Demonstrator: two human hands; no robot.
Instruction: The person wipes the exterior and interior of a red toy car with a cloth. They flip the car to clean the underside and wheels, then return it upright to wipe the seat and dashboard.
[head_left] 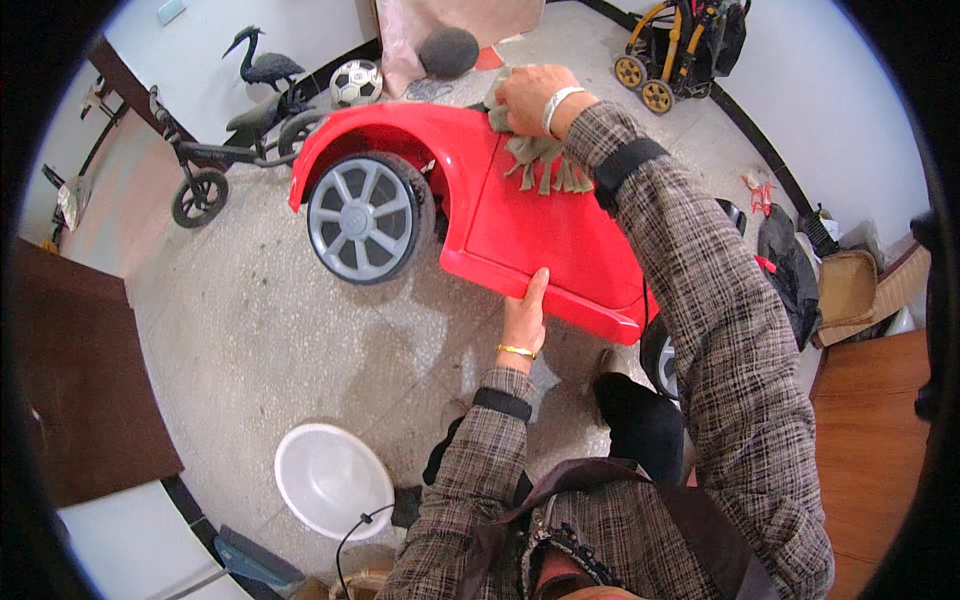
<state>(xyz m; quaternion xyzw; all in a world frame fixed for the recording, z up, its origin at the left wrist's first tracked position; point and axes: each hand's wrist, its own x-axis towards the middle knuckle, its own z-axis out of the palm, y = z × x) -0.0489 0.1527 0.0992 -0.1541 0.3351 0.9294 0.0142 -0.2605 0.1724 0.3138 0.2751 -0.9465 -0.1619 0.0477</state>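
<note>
A red ride-on toy car (560,232) is tipped on its side or end in front of me, its grey spoked wheel (360,220) facing me. My left hand (526,318) grips the car's lower side edge, thumb up on the red panel and fingers hidden beneath. On the car's upper part, my right hand (538,98) is closed around a grey-green rag (548,168) with fringed strips, pressed against the red body. Part of another wheel (660,358) shows below my right forearm.
A white basin (332,480) sits on the speckled floor at the lower left. Beyond the car are a balance bike (200,195), a black bird statue (268,68), a soccer ball (356,84) and a folded yellow stroller (668,60). Bags and a basket (847,288) line the right wall.
</note>
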